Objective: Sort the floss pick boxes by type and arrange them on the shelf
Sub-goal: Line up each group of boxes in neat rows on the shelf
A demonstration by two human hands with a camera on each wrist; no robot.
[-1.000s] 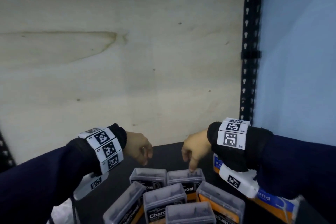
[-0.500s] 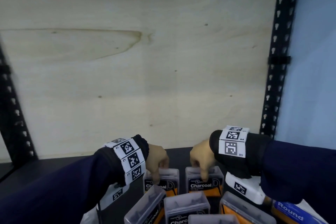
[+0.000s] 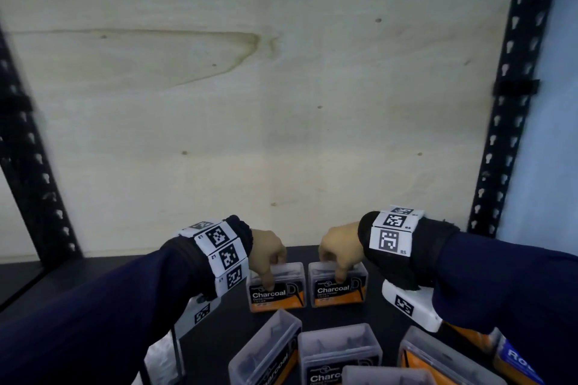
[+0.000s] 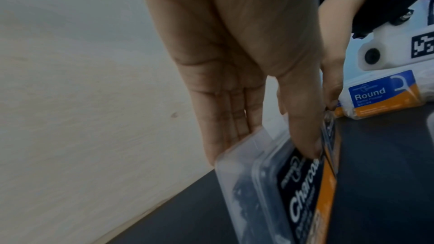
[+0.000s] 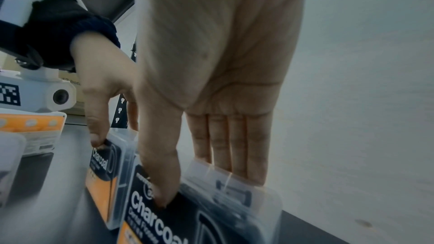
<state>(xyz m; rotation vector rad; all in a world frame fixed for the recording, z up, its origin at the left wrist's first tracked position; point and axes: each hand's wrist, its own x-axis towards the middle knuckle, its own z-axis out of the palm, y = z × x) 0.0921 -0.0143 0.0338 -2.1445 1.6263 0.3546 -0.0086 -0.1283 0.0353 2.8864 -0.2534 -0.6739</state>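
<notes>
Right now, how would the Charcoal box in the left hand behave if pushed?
Charcoal box looks like rigid clear plastic, so probably stiff. It stands on a narrow edge, so it may tip. The left hand pinches it between thumb and fingers, suggesting it's light.

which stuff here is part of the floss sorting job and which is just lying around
Part of the job:
- left Charcoal box, pinched by the left hand
- right Charcoal box, pinched by the right hand
- loose Charcoal boxes in front
- Round pack
- shelf

Just there:
- plywood back panel
- black uprights

Round box [image 3: 519, 364] cut by frame edge; near Charcoal boxes [image 3: 339, 353] cropped below.
</notes>
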